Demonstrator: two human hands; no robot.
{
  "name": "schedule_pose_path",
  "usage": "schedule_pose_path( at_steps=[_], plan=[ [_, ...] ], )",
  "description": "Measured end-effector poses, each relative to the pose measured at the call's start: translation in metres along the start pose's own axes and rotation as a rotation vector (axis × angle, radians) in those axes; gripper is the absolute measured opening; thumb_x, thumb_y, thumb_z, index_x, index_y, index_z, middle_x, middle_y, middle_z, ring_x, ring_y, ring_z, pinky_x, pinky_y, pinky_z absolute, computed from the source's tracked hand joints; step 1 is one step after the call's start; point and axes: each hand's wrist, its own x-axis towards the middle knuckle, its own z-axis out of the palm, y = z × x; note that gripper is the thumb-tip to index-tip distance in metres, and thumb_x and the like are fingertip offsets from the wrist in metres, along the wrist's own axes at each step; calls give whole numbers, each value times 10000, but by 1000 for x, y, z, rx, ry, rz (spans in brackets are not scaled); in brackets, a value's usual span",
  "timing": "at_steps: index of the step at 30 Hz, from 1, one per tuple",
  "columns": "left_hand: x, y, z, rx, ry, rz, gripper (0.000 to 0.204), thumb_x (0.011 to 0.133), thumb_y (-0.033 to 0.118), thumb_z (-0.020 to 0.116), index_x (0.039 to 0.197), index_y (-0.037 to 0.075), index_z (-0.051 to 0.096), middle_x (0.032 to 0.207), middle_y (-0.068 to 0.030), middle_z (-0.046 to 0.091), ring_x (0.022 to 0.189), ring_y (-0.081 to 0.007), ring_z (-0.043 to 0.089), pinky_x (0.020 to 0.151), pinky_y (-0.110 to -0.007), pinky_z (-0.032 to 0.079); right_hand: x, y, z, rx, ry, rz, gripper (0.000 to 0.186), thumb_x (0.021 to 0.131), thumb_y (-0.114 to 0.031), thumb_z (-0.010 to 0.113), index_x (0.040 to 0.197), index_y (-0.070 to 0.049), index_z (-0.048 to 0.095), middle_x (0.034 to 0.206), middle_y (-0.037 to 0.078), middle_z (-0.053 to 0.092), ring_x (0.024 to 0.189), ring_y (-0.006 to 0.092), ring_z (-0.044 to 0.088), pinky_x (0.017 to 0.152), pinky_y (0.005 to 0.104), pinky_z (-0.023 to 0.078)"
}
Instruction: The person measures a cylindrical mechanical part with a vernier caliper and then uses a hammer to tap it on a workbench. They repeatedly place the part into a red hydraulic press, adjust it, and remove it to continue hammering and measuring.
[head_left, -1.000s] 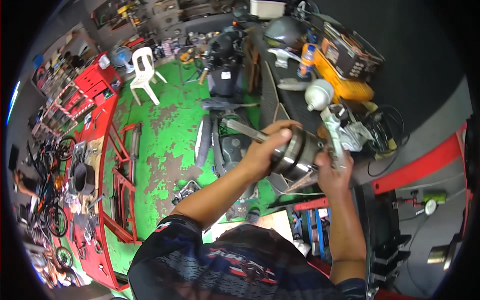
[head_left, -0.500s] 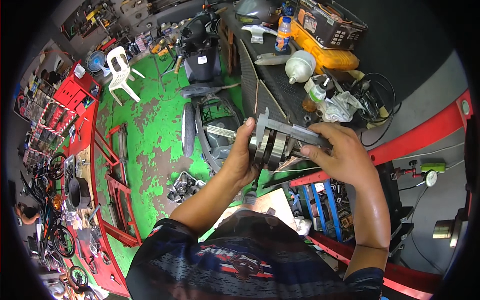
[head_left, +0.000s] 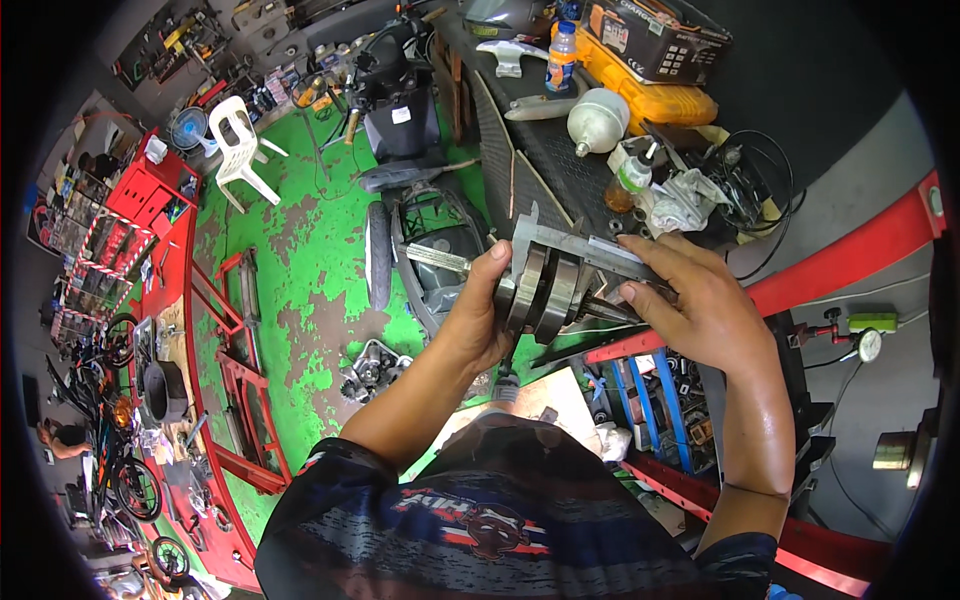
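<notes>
My left hand [head_left: 478, 310] is closed round a steel crankshaft assembly [head_left: 548, 298], thumb up along its left side; a splined shaft sticks out to the left and another shaft to the right. A metal sliding caliper [head_left: 567, 244] lies across the top of the round webs, one jaw down at their left. My right hand [head_left: 705, 305] grips the caliper's right end, thumb low by the right-hand shaft. Just beyond stand a squeeze bottle of amber liquid [head_left: 625, 187] and a crumpled white rag [head_left: 680, 200] on the dark bench.
A red beam [head_left: 840, 250] crosses at right, with a dial gauge [head_left: 868, 345]. Bench holds a yellow case [head_left: 680, 112] and white container [head_left: 598, 120]. Motorcycle parts [head_left: 430, 240] lie ahead. Left: red workbench [head_left: 225, 555], white chair [head_left: 240, 165], bicycles, a person [head_left: 62, 437].
The caliper has swung from upright at the right to lying across the crankshaft. My right hand has risen and turned over with it; my left thumb now points up.
</notes>
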Motion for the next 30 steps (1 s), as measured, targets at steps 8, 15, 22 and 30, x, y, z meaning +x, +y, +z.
schedule_pose_path(
  at_steps=[8, 15, 22, 30],
  plan=[
    [1, -4, -5, -17, -21, -2, 818, 918, 729, 583, 1379, 52, 571, 1232, -193, 694, 1058, -310, 726, 861, -463, 626, -4, 0, 4, 2, 25, -48, 441, 931, -184, 749, 1302, 29, 640, 959, 212, 640, 799, 392, 646, 739, 463, 526],
    [-5, -3, -6, -22, -37, 41, 775, 960, 685, 592, 1405, 52, 551, 1292, -171, 680, 1163, -306, 695, 974, -477, 587, -6, 0, 8, -51, 56, -108, 476, 879, -90, 771, 1322, 10, 629, 957, 191, 627, 805, 410, 645, 717, 478, 527],
    [-9, -4, -17, -52, -148, 88, 772, 931, 617, 705, 1434, 87, 452, 1293, -97, 606, 1210, -210, 625, 1034, -388, 534, -16, -3, 16, -215, 80, -156, 656, 755, -30, 794, 1387, -33, 620, 940, 130, 624, 785, 322, 688, 695, 423, 592],
    [-14, -2, -17, -14, -152, 151, 845, 895, 652, 726, 1444, 77, 440, 1329, -114, 585, 1245, -235, 596, 1058, -407, 509, -17, -9, 15, -314, 121, -227, 704, 732, -59, 802, 1407, -21, 605, 889, 103, 592, 721, 284, 655, 631, 397, 563]
  ],
)
